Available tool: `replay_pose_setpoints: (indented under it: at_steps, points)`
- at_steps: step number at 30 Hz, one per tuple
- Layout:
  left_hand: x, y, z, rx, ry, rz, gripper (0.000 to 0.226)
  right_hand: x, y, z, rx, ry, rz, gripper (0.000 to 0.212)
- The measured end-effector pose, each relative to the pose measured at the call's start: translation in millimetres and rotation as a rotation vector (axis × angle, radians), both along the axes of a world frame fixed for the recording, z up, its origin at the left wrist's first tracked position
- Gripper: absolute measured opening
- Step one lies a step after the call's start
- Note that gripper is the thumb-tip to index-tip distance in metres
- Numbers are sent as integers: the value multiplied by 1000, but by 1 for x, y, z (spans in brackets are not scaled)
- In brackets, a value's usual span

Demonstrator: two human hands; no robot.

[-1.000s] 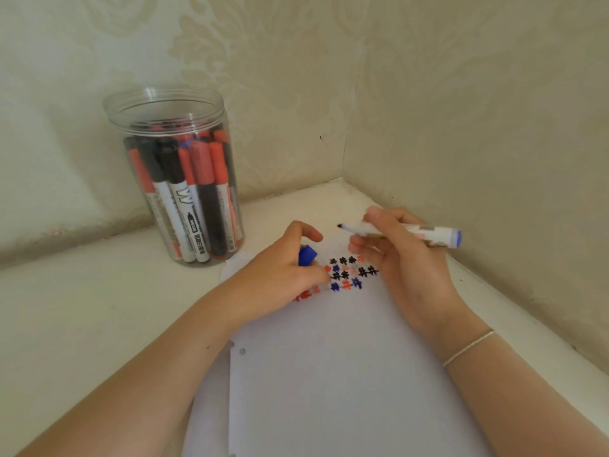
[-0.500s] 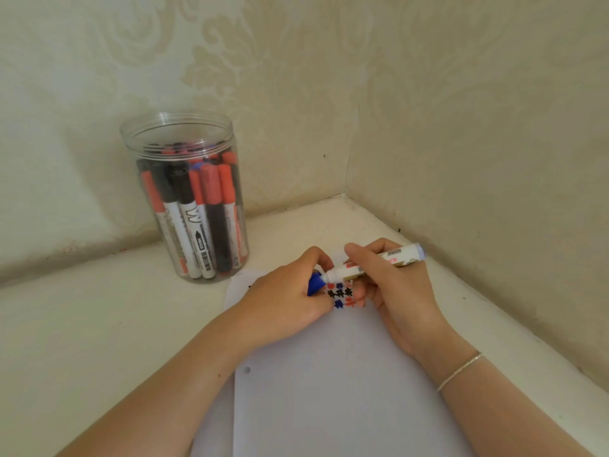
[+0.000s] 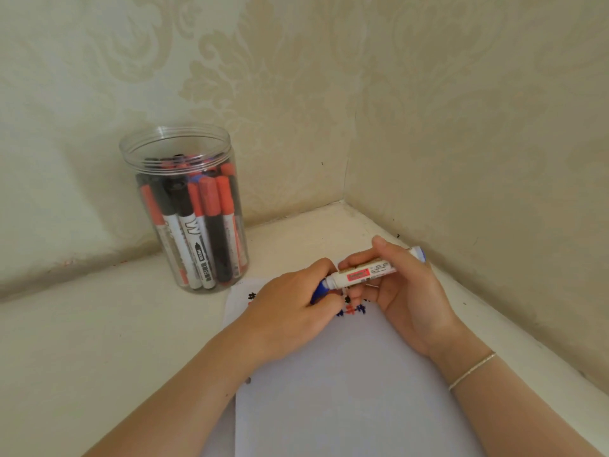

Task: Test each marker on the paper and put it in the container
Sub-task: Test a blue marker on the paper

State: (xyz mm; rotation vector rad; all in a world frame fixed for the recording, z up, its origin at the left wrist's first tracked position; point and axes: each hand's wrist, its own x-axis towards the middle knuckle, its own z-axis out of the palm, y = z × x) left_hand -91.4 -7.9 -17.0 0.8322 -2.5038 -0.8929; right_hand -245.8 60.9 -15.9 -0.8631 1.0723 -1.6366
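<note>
A white sheet of paper (image 3: 346, 384) lies on the cream surface, with small black, red and blue test marks (image 3: 354, 310) near its far edge. My right hand (image 3: 408, 291) grips the white barrel of a blue marker (image 3: 365, 273) above those marks. My left hand (image 3: 290, 311) holds the blue cap (image 3: 319, 291), which sits on the marker's tip end. A clear plastic jar (image 3: 171, 150) stands open at the back left, filled with several red and black markers standing upright.
Two wallpapered walls meet in a corner (image 3: 346, 199) just behind the paper. The right wall runs close along my right forearm. The cream surface (image 3: 82, 341) stretches to the left of the paper.
The marker was uncapped with its tip in the air; my hands came together and the blue cap now sits on the tip. The view shifted closer.
</note>
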Motion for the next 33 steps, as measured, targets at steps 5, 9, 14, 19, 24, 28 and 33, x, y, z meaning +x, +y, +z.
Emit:
replay_pose_setpoints:
  at_steps: [5,9,14,19,24,28,33]
  points:
    - [1,0,2,-133,-99,17,14,4,-1,1,-32,143,-23,18]
    - [2,-2,-1,-126,-78,34,15,3,-3,2,-29,148,13,13]
    - [4,-10,0,343,255,74,11,-7,0,5,23,204,-100,19]
    - [-2,-7,7,827,623,176,9,-5,-4,6,28,247,-227,17]
    - [-6,5,13,794,608,221,21,7,-6,5,53,307,-340,21]
    - [-1,5,14,757,651,239,24,18,-5,4,68,345,-372,27]
    - [2,3,11,711,688,252,26,28,-4,5,79,326,-365,34]
